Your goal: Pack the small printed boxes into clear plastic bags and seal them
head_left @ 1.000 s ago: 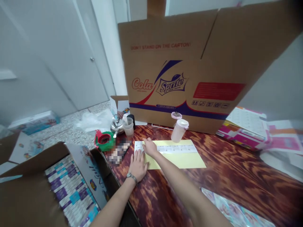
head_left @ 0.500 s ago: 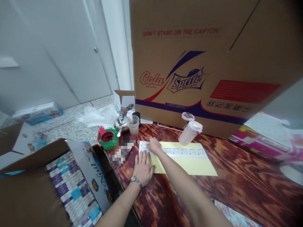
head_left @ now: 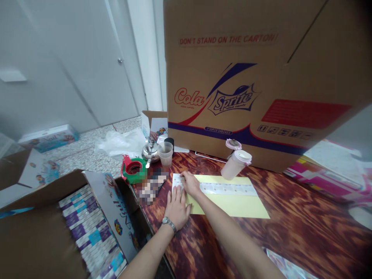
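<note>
At yellow sheet (head_left: 229, 206)'s left edge: left hand (head_left: 178, 209) flat, fingers slightly parted; right hand (head_left: 191, 184) curled at printed strip (head_left: 229, 188)'s left end, grip unclear. Little changed in half a second; work likely still at this end. Sheet flat on table (head_left: 203, 242), bottle (head_left: 231, 167) by far edge.

Your two hands (head_left: 177, 209) (head_left: 191, 185); one yellow sheet (head_left: 234, 205); one white strip (head_left: 228, 189); one wristwatch (head_left: 165, 220); one tape dispenser (head_left: 133, 180); one pink-lidded bottle (head_left: 232, 167).

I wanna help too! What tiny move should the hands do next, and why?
Maybe the right hand could gently lift the left end of the white strip, because its fingers are curled there while the left hand lies flat over the left edge of the yellow sheet.
</note>
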A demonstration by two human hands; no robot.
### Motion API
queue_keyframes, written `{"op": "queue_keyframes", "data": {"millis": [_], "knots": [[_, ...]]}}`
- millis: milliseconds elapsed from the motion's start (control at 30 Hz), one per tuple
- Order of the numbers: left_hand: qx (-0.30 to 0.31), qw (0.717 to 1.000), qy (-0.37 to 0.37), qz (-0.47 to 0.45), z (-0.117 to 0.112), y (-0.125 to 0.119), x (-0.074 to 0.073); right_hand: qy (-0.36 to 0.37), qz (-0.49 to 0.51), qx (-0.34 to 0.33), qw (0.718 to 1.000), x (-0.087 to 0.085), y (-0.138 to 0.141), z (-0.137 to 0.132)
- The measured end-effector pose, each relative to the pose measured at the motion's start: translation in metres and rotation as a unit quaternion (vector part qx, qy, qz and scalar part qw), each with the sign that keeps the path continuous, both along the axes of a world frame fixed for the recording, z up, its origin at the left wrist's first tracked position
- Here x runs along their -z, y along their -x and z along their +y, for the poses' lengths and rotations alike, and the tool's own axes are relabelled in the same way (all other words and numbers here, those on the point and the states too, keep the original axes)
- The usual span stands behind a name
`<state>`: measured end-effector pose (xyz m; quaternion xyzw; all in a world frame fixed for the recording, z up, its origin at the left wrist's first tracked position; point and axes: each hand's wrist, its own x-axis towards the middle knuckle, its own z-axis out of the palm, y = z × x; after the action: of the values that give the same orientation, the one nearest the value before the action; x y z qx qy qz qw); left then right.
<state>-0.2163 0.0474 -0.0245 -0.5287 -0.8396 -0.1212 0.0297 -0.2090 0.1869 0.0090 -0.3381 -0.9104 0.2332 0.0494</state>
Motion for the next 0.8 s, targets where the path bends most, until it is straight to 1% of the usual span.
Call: {"op": "queue_keyframes", "data": {"millis": [67,200,267,467,633,800], "knots": [[0.000,1.000,-0.001,-0.003,0.000,0.000,0.000,-0.006,0.012,-0.011,1.000,0.001,-0.002,0.002],[0.000,1.000,-0.005,-0.005,-0.001,0.000,0.001,-0.022,0.004,0.016,1.000,0.006,0.002,0.010],[-0.001,1.000,-0.006,-0.004,-0.001,0.001,0.002,-0.027,-0.005,0.018,0.999,0.008,0.005,0.011],[0.003,1.000,0.002,0.002,-0.001,0.001,0.004,-0.036,-0.017,0.018,0.999,0.012,0.008,0.005],[0.001,1.000,0.010,0.011,0.000,0.001,0.004,-0.032,-0.032,0.042,0.998,0.012,0.010,0.002],[0.000,1.000,0.012,0.015,0.000,0.001,0.001,-0.027,-0.056,0.076,0.995,0.008,0.019,0.001]]}}
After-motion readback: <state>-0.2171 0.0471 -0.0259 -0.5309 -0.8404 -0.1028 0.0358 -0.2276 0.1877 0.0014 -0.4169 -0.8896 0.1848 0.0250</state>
